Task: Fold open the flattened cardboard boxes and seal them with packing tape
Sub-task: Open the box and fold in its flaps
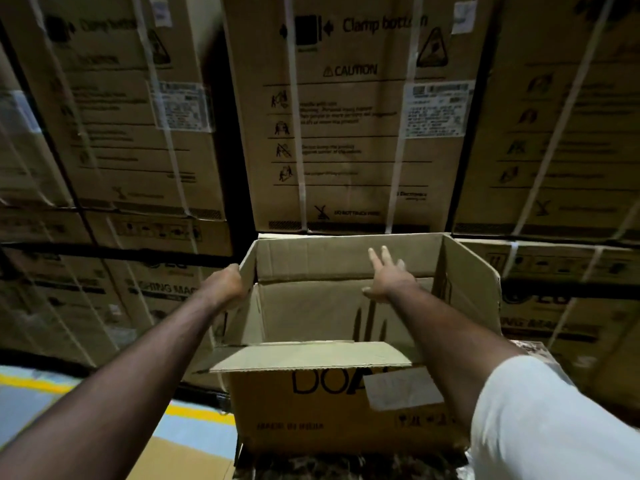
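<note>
2 bare hands reach into 1 opened cardboard box (332,407) sitting center frame, top open, all 4 top flaps up or out. Left hand (227,285) grips the upper edge of the left flap (247,268), fingers curled over the edge and mostly hidden behind the cardboard. Right hand (388,275) is inside the box mouth, fingers spread wide and straight, stretched toward the far flap (346,252); cannot tell whether the fingertips touch it. Near flap (311,356) folds outward toward the camera, roughly level. Right flap (471,282) stands up, tilted slightly outward. Box front carries large black letters "DOA", partly covered by a white paper label (401,388), and small "MADE IN INDIA" print lower left. Box rests on a dark mottled surface (346,469), only partly visible. White short sleeve (554,420) on the right arm, lower right. Behind the box, stacked large strapped cartons (346,112) fill the background, printed "Clamp bottom" and "CAUTION", with white straps and shipping labels. Floor (194,434) lower left shows a yellow line (197,415) on grey.
</note>
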Tool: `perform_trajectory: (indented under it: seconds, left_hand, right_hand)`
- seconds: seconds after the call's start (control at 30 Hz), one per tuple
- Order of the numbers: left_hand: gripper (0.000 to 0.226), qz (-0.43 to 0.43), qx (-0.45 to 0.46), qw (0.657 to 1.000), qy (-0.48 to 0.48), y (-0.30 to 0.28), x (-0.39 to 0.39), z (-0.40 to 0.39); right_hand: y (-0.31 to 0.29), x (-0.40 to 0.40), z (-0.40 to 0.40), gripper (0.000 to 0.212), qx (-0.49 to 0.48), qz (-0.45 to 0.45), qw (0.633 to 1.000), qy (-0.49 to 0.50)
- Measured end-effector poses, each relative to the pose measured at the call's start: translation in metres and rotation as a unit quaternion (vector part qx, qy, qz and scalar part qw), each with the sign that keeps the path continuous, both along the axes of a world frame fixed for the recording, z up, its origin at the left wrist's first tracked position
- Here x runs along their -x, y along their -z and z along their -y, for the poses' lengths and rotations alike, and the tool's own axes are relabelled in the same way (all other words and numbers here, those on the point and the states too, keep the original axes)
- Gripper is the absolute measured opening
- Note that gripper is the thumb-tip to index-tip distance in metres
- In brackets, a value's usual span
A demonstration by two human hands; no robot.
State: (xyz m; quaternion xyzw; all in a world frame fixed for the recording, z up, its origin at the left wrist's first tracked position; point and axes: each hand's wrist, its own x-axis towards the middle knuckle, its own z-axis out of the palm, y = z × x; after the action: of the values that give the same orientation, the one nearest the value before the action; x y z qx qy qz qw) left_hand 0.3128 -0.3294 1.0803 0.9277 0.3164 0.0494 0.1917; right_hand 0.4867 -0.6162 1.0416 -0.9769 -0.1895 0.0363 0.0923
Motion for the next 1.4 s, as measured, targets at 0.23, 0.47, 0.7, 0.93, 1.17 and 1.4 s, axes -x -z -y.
perform_trajectory:
  seconds: [0.23,0.47,0.7,0.93,1.17,1.4]
  left_hand:
    - [0.018,0.150,0.139,0.976,-0.070,-0.004,-0.019,0.011]
    - [0.043,0.123,0.073,0.990,-0.020,0.001,-0.003,0.008]
    - [0.042,0.049,-0.049,0.997,0.045,0.005,0.020,0.005]
    - [0.053,0.046,-0.103,0.991,0.068,0.010,0.027,0.006]
    - [0.074,0.021,-0.088,0.993,0.078,0.008,0.040,0.013]
    - [0.066,-0.051,-0.089,0.984,0.146,0.033,0.032,0.026]
  right_hand:
    - [-0.047,-0.007,-0.018,0.091,0.106,-0.005,0.986,-0.126]
    - [-0.026,0.008,-0.060,0.143,0.165,-0.211,0.959,-0.092]
    - [-0.006,0.066,-0.073,0.084,0.298,0.032,0.912,-0.281]
    - [-0.058,-0.010,-0.070,0.099,0.258,-0.002,0.952,-0.166]
    - [-0.033,-0.032,-0.105,0.097,0.143,0.011,0.984,-0.109]
    - [0.028,-0.030,-0.117,0.104,0.148,-0.107,0.978,-0.100]
